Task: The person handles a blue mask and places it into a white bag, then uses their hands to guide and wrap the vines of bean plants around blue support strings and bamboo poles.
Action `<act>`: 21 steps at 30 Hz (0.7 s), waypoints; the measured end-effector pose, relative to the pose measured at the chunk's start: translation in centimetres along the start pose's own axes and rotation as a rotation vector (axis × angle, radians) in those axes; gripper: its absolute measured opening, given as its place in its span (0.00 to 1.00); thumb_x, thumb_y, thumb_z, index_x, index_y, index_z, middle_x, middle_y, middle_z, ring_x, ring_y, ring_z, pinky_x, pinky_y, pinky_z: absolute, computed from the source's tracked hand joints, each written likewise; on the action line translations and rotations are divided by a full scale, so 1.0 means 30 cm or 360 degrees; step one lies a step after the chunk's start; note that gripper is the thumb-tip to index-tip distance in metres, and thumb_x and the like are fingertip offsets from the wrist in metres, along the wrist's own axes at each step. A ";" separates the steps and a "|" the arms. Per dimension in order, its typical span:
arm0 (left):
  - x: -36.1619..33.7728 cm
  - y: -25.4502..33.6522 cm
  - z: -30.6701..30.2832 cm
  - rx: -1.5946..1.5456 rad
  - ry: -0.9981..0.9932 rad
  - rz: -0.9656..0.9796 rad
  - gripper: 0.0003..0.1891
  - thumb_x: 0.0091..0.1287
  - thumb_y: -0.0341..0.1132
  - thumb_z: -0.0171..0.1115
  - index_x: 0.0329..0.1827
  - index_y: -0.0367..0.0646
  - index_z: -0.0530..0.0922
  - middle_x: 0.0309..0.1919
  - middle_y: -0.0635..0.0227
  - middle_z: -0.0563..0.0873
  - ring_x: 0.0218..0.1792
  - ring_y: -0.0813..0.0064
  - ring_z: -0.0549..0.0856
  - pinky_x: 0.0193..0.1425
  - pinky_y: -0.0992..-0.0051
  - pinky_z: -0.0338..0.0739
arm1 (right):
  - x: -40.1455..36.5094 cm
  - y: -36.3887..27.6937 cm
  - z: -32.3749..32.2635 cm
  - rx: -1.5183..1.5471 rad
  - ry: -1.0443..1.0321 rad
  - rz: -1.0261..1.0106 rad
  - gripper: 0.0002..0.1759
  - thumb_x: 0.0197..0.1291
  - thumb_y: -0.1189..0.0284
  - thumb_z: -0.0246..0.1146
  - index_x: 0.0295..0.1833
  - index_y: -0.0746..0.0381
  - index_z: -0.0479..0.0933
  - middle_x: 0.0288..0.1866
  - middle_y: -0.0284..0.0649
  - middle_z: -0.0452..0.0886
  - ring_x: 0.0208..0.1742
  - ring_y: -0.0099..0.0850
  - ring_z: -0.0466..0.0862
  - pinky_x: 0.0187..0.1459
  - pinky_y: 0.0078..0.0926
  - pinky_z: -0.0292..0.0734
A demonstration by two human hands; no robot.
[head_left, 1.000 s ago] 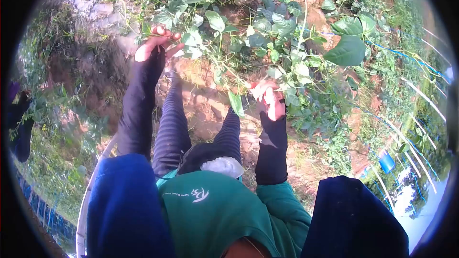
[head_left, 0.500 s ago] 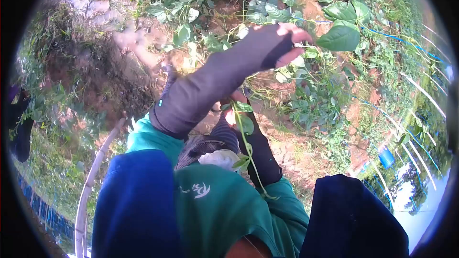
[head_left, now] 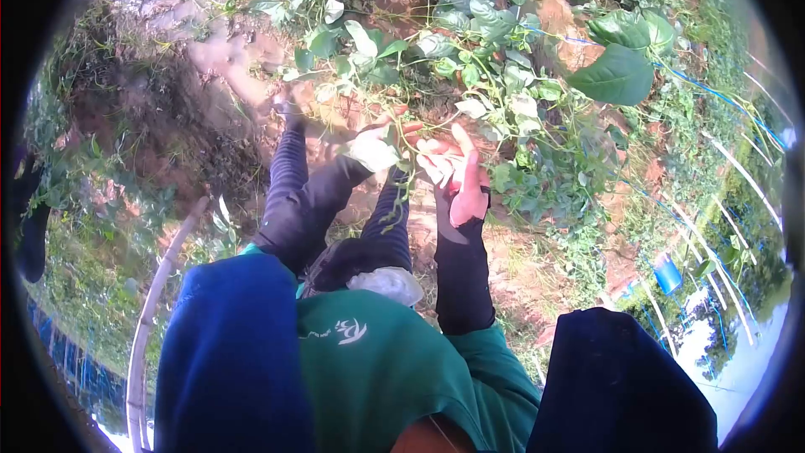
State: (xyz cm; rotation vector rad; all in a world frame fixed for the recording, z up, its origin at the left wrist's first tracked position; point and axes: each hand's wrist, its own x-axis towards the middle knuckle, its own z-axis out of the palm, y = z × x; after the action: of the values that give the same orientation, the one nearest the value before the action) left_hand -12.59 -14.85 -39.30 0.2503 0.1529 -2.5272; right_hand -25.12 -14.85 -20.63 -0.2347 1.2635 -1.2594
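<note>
I am looking down at two dark-sleeved arms reaching up into the middle of the frame, where a vine is trailing across bare reddish soil. The right hand is spreading wide open just right of centre, palm facing the camera and fingers stretching upward. It is not gripping anything, and pale leaves of the vine are lying against its fingertips. The left hand is meeting the same stretch of vine just left of the right hand. A pale leaf is covering most of it and it is blurring, so I cannot tell how far it is closing or whether it is gripping the stem.

Below the hands, striped leggings are running up the centre-left. A white bag is sitting at the waist above a green shirt. A large leaf is hanging at upper right, and a blue container is standing at right, well apart from both hands.
</note>
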 end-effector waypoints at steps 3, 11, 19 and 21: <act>-0.044 0.036 0.063 -0.0096 0.0477 -0.0119 0.30 0.60 0.40 0.50 0.63 0.49 0.49 0.47 0.54 0.72 0.29 0.71 0.78 0.35 0.74 0.72 | -0.012 -0.019 -0.078 0.0039 0.0211 -0.0101 0.30 0.60 0.55 0.44 0.58 0.68 0.56 0.38 0.48 0.74 0.42 0.40 0.76 0.46 0.33 0.71; -0.242 0.468 0.355 0.0609 0.0765 -0.0003 0.26 0.61 0.34 0.47 0.61 0.42 0.52 0.43 0.55 0.74 0.27 0.73 0.78 0.35 0.80 0.73 | -0.045 -0.003 -0.272 -0.0124 0.0383 -0.0149 0.31 0.59 0.54 0.46 0.57 0.69 0.59 0.30 0.40 0.75 0.36 0.35 0.78 0.40 0.28 0.73; 0.268 0.333 0.787 0.1679 0.0430 0.0876 0.17 0.60 0.31 0.47 0.53 0.40 0.63 0.37 0.60 0.77 0.38 0.73 0.77 0.45 0.76 0.70 | -0.116 0.176 0.005 -0.0831 -0.0781 0.0349 0.15 0.50 0.70 0.52 0.45 0.63 0.70 0.36 0.40 0.76 0.41 0.29 0.74 0.49 0.28 0.63; 0.345 0.176 0.733 0.2678 -0.0541 -0.0089 0.16 0.60 0.37 0.50 0.52 0.53 0.68 0.30 0.67 0.78 0.31 0.74 0.78 0.41 0.76 0.70 | -0.103 0.111 0.058 -0.1979 -0.1101 0.0136 0.11 0.51 0.70 0.54 0.41 0.59 0.70 0.38 0.41 0.76 0.41 0.29 0.74 0.48 0.27 0.66</act>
State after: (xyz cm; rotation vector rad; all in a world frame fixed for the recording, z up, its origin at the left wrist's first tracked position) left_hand -21.14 -28.48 -20.32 0.4007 -2.0841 -2.0137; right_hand -21.18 -11.96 -20.64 -1.3500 1.2370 -0.1021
